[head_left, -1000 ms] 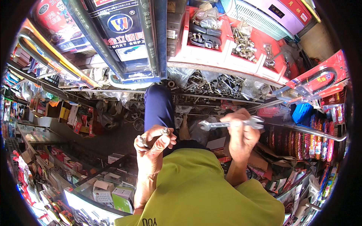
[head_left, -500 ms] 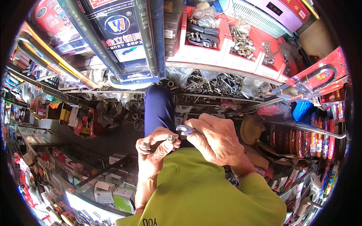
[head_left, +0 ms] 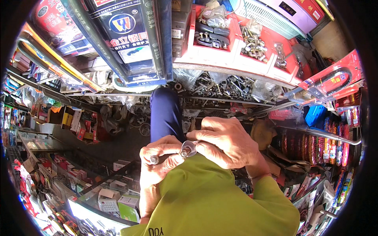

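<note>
Left hand [head_left: 152, 175] at frame centre holding 2 bolts [head_left: 154, 159], right hand [head_left: 226, 143] beside it gripping a wrench [head_left: 192, 147], apparently around 1

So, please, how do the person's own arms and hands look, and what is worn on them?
The left hand and right hand wear no gloves. Both forearms are partly bare. The right sleeve is yellow-green, matching the shirt.
</note>
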Tool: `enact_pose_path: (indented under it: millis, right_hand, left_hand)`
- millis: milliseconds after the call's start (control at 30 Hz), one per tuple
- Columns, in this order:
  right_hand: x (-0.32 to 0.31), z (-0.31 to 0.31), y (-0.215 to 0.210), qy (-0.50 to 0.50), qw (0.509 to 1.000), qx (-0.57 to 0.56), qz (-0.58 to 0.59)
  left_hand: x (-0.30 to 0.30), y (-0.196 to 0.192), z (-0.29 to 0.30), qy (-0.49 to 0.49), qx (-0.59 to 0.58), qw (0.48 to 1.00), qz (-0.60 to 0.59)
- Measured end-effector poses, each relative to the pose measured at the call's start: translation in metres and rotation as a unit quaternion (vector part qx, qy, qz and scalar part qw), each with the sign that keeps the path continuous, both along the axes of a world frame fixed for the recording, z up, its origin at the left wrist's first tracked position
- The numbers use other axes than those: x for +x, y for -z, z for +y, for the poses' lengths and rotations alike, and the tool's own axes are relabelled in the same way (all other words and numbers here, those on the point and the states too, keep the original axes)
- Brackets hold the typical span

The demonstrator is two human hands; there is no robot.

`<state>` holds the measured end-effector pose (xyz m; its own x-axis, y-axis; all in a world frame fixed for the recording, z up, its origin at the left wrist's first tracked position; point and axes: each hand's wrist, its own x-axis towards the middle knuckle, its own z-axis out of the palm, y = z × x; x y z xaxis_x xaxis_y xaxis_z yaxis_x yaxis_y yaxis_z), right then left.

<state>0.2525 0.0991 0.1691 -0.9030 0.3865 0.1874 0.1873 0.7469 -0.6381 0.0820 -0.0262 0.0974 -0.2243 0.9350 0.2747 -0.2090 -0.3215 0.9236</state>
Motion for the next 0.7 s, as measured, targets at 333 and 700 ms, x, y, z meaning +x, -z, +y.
enact_pose_path:
  millis: [333,700]
  right_hand:
    - [0.007,0.000,0.023,-0.041,0.980,-0.192,0.015]
    - [0.009,-0.011,0.036,0.014,0.733,-0.680,-0.031]
  left_hand:
    - [0.008,-0.014,0.003,-0.084,-0.027,0.991,0.105]
    - [0.013,-0.011,0.006,-0.175,0.012,0.952,0.250]
